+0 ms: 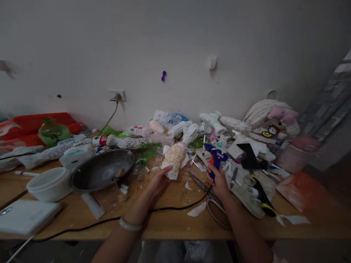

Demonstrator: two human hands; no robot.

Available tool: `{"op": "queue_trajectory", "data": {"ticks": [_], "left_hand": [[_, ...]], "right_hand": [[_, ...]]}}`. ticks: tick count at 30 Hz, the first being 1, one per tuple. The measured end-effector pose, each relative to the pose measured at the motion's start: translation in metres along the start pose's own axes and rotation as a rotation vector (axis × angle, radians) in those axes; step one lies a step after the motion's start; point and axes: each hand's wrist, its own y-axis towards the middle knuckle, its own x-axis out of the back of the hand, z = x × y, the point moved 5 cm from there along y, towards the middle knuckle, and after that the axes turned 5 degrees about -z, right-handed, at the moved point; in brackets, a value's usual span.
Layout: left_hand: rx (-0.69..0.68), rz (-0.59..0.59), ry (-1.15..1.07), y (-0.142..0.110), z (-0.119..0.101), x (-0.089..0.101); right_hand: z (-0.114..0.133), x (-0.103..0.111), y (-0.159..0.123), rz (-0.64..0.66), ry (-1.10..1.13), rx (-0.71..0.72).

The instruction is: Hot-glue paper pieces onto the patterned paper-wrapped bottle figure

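My left hand (161, 178) grips a small bottle-shaped piece (174, 157) covered in speckled white, orange and green material, with white paper edges sticking out around it. A blue glue gun (216, 157) with an orange trigger is in my right hand (218, 179), its nozzle side turned left toward the covered piece but apart from it. A small red light shows on the gun's body. From the gun a black cord (178, 209) runs left across the table. Partly under my right hand lie large grey-handled scissors (216, 212). White paper scraps (197, 209) are beside them.
A black round pan (102, 170), a white tub (49, 184) and a white flat box (27, 216) stand at the left. Wrapped bottles (190, 133) and plastic bags crowd the wall. Rightward are a black-yellow cutter (263, 195), dark phone-like slab (248, 156), backpack (271, 118) and pink bin (296, 155).
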Motion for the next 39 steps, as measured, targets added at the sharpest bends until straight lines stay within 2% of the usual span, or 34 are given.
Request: {"op": "queue_trajectory", "data": {"ticks": [5, 8, 17, 21, 28, 39], "left_hand": [[-0.099, -0.005, 0.039, 0.001, -0.001, 0.005], [-0.107, -0.029, 0.050, 0.002, 0.000, 0.008], [-0.034, -0.008, 0.029, -0.003, -0.002, 0.000], [-0.020, 0.023, 0.014, -0.007, -0.002, -0.004], [-0.011, 0.039, -0.015, -0.010, -0.003, -0.008], [0.009, 0.033, 0.007, -0.011, -0.001, -0.007]], "right_hand": [[-0.012, 0.000, -0.003, 0.006, -0.291, 0.057], [-0.017, -0.001, -0.003, 0.020, -0.379, 0.090], [-0.012, 0.001, -0.006, 0.030, -0.425, 0.176], [-0.012, 0.005, -0.005, 0.031, -0.466, 0.172], [-0.002, 0.005, -0.007, -0.078, -0.543, 0.192], [0.001, 0.004, -0.007, -0.049, -0.565, 0.234]]}}
